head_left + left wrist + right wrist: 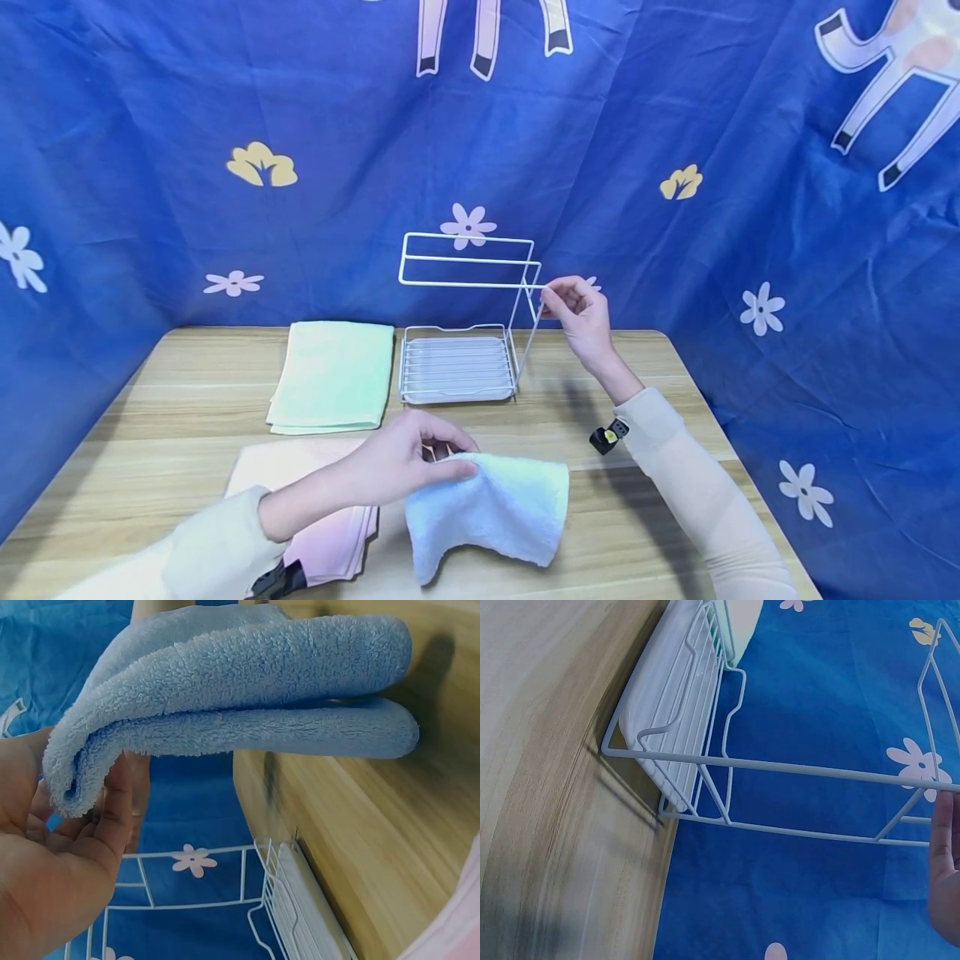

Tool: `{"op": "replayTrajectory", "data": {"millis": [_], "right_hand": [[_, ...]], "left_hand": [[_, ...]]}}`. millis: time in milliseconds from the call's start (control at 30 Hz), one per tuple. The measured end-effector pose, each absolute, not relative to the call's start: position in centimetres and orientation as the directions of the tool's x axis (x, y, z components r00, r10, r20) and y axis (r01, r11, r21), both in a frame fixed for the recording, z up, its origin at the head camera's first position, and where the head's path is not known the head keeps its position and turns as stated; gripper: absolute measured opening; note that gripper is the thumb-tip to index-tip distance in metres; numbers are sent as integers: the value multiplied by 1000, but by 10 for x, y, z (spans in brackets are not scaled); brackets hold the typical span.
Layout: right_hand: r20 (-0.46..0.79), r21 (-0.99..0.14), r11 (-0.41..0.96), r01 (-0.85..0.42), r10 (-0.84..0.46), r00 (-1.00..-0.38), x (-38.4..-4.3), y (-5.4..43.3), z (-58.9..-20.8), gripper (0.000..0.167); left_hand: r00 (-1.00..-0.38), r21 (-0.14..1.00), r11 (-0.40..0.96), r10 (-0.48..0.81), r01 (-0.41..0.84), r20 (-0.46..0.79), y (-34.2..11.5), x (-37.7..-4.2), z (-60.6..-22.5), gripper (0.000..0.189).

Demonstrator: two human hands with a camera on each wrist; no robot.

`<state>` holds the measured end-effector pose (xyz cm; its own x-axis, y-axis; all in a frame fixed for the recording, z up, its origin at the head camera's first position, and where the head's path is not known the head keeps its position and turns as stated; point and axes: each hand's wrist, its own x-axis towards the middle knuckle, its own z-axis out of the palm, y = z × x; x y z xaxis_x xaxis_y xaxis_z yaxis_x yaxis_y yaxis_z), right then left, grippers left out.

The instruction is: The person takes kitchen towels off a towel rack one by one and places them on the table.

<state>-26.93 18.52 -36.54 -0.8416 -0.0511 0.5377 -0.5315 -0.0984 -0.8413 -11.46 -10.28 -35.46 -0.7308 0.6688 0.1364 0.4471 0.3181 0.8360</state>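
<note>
My left hand (408,462) grips a folded light blue towel (498,508) by one edge, and the rest droops over the table. In the left wrist view the towel (247,667) shows thick folded layers, pinched between thumb and fingers. At the back, a white wire rack (468,285) stands upright with a slatted base over a white tray (457,392). My right hand (581,321) pinches the rack's upper right corner between thumb and fingers. In the right wrist view, fingertips (943,817) lie against the rack's wire post (802,771).
A folded pale green towel (333,375) lies left of the rack. Nearer the front, folded pink towels (337,533) lie partly under my left forearm. A blue patterned curtain (330,108) encloses the wooden table (187,400) at the back and sides.
</note>
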Motion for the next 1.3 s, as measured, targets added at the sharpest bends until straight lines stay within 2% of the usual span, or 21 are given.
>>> {"op": "replayTrajectory", "data": {"millis": [233, 700, 1300], "right_hand": [[533, -844, -103, -527, -44, -845, -270, 185, -366, 26], [536, -842, -94, -531, -39, -844, -270, 186, -366, 26], [531, -845, -93, -526, -41, -846, -271, 186, -365, 23]], "left_hand": [[-729, 824, 338, 673, 455, 126, -101, -115, -361, 11], [-770, 766, 445, 630, 465, 102, -106, -153, -381, 14], [-785, 696, 537, 617, 476, 61, -103, -187, -412, 12]]}}
